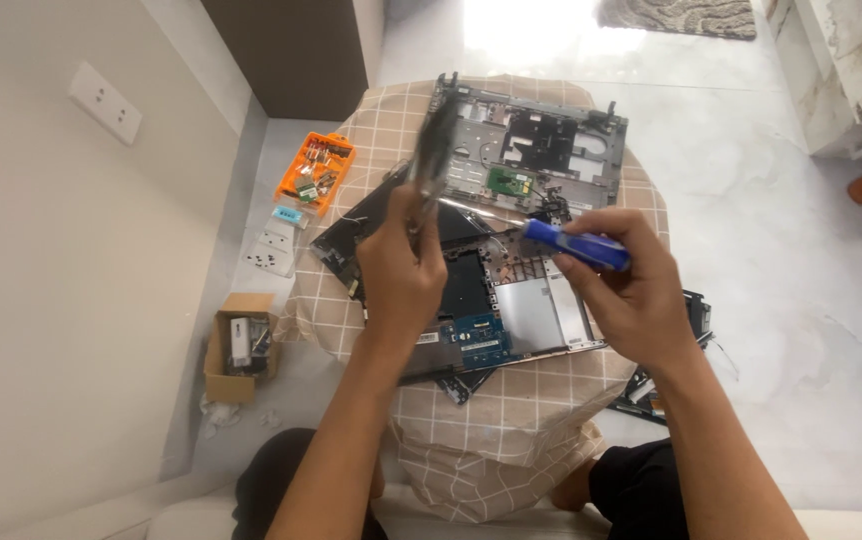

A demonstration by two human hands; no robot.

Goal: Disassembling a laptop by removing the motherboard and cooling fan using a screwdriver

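Left hand [401,275] is clamped on a thin dark, motion-blurred strip-shaped part [434,150], lifted over the middle of the checked-cloth table [511,420]. It looks light, stiff and probably fragile; best pinched by its edges. Right hand [631,290] grips a blue-handled screwdriver [576,245] above the opened grey laptop base [521,300].

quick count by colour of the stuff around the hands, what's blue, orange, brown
blue: 2, the screwdriver handle and the circuit board
orange: 1, the parts tray
brown: 1, the cardboard box
total: 4

Bright daylight, floor [541,30] glare top; lifted part [435,150] motion-blurred.
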